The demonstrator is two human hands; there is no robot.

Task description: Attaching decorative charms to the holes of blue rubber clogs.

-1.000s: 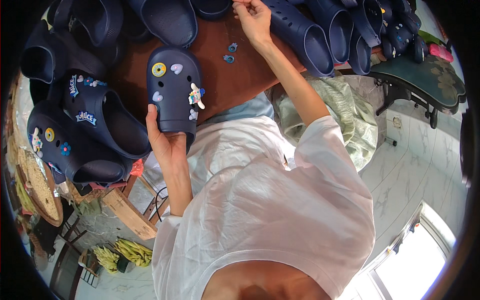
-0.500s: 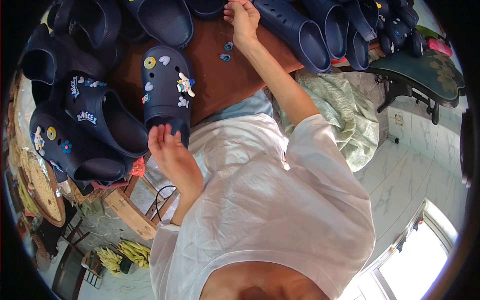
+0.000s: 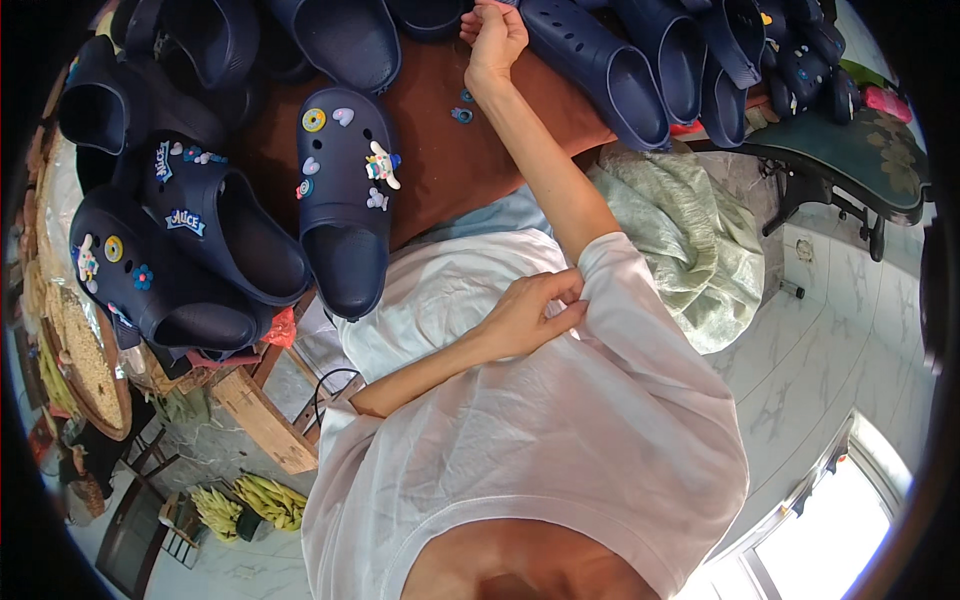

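Note:
A navy clog [image 3: 345, 190] with several colourful charms lies on the brown tabletop [image 3: 440, 170], with no hand on it. My left hand [image 3: 530, 312] is drawn back to my chest and pinches the edge of my white shirt sleeve [image 3: 615, 270] on the right arm. My right hand [image 3: 495, 35] is stretched to the far side of the table with its fingers curled shut; whether it holds anything small is hidden. Two small blue charms [image 3: 463, 108] lie on the table just below that hand.
More navy clogs are piled at the left [image 3: 190, 250] and in a row across the back right [image 3: 640, 70], some with charms. A pale green cloth [image 3: 690, 240] lies at the right over the marble floor. A dark chair [image 3: 850, 160] stands at the far right.
My left hand has let go of the charm-covered clog, which now rests on the table, and has moved back to grip my right sleeve. My right hand stays at the far edge.

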